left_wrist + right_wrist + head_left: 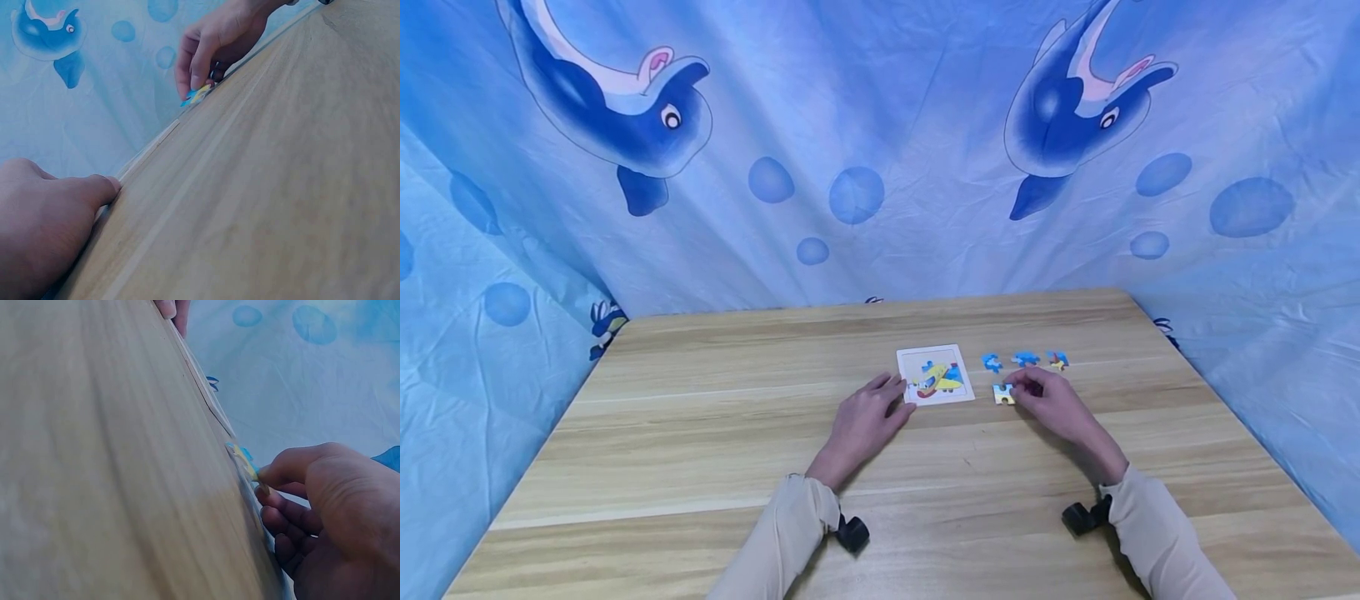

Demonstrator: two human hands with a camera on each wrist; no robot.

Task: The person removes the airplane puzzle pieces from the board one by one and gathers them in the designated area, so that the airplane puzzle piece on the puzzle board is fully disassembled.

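Observation:
My right hand (1045, 402) pinches a small jigsaw piece (1002, 394), yellow, white and blue, between thumb and fingers; the right wrist view shows the piece (245, 461) tilted at the fingertips, close over the wooden table. To its left lies a square, white-bordered puzzle board (913, 363), partly filled with a yellow airplane picture (937, 381). My left hand (867, 419) rests at the board's left edge with relaxed fingers, its thumb touching the lower left corner. In the left wrist view that thumb (103, 187) lies at the board's edge.
Behind the right hand, three loose puzzle pieces lie in a row: a blue one (992, 362), another blue one (1026, 358) and a red, yellow and blue one (1058, 360). A blue dolphin-print curtain (895, 117) hangs behind the wooden table (700, 433).

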